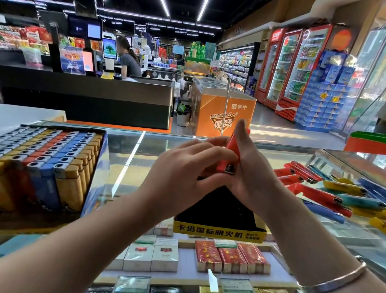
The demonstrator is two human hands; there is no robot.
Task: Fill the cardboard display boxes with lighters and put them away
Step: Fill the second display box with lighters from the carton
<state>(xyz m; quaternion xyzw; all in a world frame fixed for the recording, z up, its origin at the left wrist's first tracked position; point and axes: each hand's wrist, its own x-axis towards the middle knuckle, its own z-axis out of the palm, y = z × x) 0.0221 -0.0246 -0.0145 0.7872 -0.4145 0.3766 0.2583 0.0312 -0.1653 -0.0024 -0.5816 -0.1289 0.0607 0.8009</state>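
Note:
Both hands meet above a yellow-fronted cardboard display box (219,231) with a dark inside, standing on the glass counter. My right hand (251,178) holds a red lighter (230,157) upright, metal cap downward, against its palm. My left hand (184,169) has its fingers curled around the lighter's lower part from the left. A full display box (94,170) packed with grey, yellow, red and blue lighters stands at the left. Several loose lighters (341,196), red, blue, yellow and teal, lie on the glass at the right.
The glass counter (137,159) covers shelves of cigarette packs (231,258) below. A white surface (8,114) lies behind the full box. Beyond the counter are a checkout desk with a person, an orange freezer (220,110) and drink fridges.

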